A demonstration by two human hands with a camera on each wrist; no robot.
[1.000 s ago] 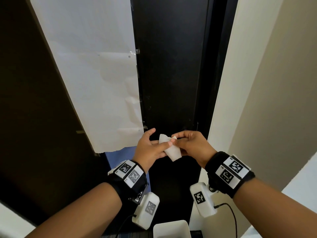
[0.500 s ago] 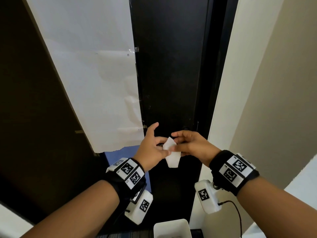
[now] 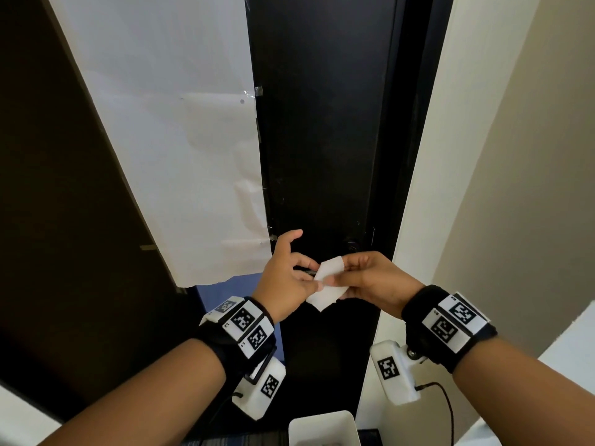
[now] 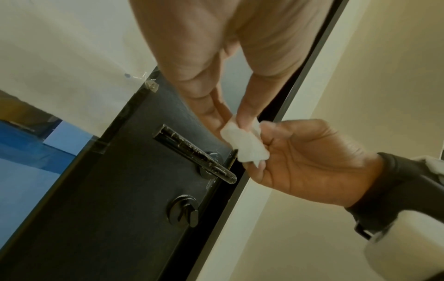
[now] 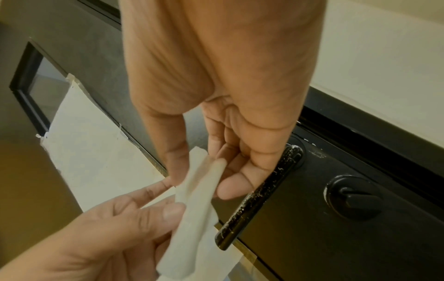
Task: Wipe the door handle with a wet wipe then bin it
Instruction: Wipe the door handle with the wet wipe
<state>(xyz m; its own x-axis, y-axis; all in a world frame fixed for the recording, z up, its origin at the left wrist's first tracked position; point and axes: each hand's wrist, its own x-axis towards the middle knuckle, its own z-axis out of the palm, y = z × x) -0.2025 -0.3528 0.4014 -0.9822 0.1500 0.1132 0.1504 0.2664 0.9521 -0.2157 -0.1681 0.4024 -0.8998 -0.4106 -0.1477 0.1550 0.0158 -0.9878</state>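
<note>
We held the folded wet wipe (image 3: 326, 286) between both hands — left hand (image 3: 286, 281) pinching its near edge, right hand (image 3: 373, 281) gripping the other. The black lever door handle (image 4: 194, 154) lay just beyond our fingers, its long axis roughly crosswise — the right hand looked nearer.

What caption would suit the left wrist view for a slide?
Both hands pinch a folded wipe beside the black door handle.

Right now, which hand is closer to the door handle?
Hard to call, both are just in front of it. The right hand looks slightly nearer, fingertips close beside the door handle. The left hand pinches the wet wipe just off the handle's pivot end.
</note>
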